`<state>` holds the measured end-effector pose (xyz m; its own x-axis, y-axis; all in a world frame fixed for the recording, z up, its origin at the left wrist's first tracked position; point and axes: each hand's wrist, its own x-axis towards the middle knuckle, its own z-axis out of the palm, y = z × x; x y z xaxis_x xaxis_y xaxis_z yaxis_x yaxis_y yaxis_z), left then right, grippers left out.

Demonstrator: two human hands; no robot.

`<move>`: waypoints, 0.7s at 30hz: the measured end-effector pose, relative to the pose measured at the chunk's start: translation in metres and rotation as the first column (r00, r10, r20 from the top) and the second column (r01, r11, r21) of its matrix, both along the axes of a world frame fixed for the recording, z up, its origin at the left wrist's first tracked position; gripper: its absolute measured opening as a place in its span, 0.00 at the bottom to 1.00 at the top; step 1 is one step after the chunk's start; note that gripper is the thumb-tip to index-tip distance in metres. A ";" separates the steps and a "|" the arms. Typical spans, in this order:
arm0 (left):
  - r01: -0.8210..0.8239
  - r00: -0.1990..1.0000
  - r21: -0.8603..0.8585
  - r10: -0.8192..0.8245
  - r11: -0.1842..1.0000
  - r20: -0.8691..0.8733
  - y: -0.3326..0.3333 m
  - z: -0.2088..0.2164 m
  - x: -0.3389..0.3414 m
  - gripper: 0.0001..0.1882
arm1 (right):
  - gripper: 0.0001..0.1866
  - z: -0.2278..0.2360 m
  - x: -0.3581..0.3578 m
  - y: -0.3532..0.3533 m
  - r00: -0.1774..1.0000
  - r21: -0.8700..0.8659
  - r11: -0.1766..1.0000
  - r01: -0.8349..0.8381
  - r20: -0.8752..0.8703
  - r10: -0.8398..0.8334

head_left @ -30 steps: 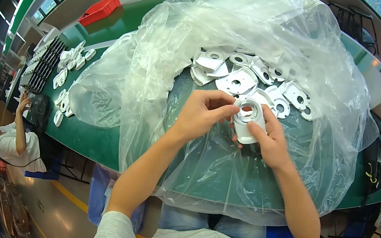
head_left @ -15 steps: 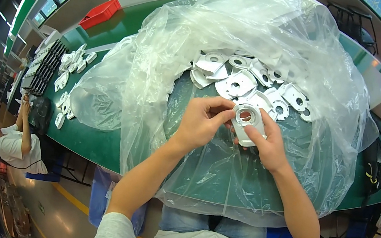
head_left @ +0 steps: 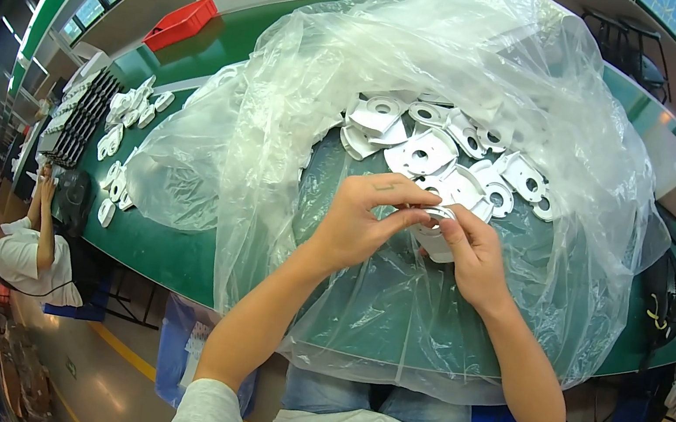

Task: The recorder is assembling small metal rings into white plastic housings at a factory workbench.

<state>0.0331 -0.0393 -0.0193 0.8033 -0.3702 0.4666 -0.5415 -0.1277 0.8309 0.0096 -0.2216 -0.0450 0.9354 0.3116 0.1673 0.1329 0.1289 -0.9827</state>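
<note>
Both my hands meet over the near part of a clear plastic bag (head_left: pixel 281 122) spread on the green table. Between them is a white plastic part (head_left: pixel 437 246) with a ringed round end, tilted so that the ring shows nearly edge-on. My left hand (head_left: pixel 367 220) pinches the ring's left side between thumb and fingers. Closed on its right side is my right hand (head_left: pixel 477 255), thumb on top. Fingers cover much of the part. Just beyond, in the bag's mouth, lies a heap of similar white parts (head_left: pixel 427 150) with round holes.
More white parts (head_left: pixel 134 104) lie on the table (head_left: pixel 162 258) at left, beside a stack of black trays (head_left: pixel 80 117). A red bin (head_left: pixel 180 23) stands far left, a white box (head_left: pixel 675 176) at right. Another person (head_left: pixel 35 251) sits at the left.
The white part has tipped from showing its ring face to nearly edge-on. My right hand has shifted its grip up toward the ring, and my left fingers have moved slightly right.
</note>
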 end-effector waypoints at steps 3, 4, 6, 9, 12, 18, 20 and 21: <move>0.004 1.000 -0.001 -0.004 1.000 -0.008 0.002 0.002 0.000 0.11 | 0.14 0.002 0.000 -0.001 0.999 -0.020 0.999 -0.027 0.017 0.028; 0.003 1.000 -0.001 -0.003 1.000 -0.008 0.002 0.001 0.000 0.11 | 0.14 0.002 0.000 -0.001 0.999 -0.020 0.999 -0.028 0.017 0.028; 0.019 1.000 -0.012 -0.019 1.000 -0.006 0.003 -0.001 0.001 0.12 | 0.14 0.003 0.000 0.000 0.999 -0.053 0.998 -0.023 0.046 0.026; -0.003 1.000 0.034 0.002 0.999 0.017 0.003 0.001 -0.001 0.10 | 0.14 0.000 0.000 -0.002 0.999 -0.053 0.998 -0.040 -0.037 0.038; -0.071 0.986 0.179 0.042 0.981 0.159 0.001 0.001 -0.003 0.08 | 0.15 -0.006 0.003 -0.005 0.999 -0.130 0.992 0.007 0.038 -0.002; -0.042 0.996 0.041 0.045 0.998 -0.074 -0.003 -0.001 -0.010 0.05 | 0.17 -0.001 -0.002 -0.001 0.996 -0.192 0.977 0.092 0.038 -0.086; -0.027 0.991 -0.014 0.025 1.000 -0.132 -0.006 -0.001 -0.011 0.05 | 0.17 0.001 -0.003 -0.001 0.993 -0.209 0.971 0.114 0.042 -0.107; -0.041 0.991 -0.021 0.038 0.999 -0.132 -0.007 0.000 -0.011 0.05 | 0.18 0.001 -0.003 -0.001 0.991 -0.226 0.965 0.135 0.048 -0.128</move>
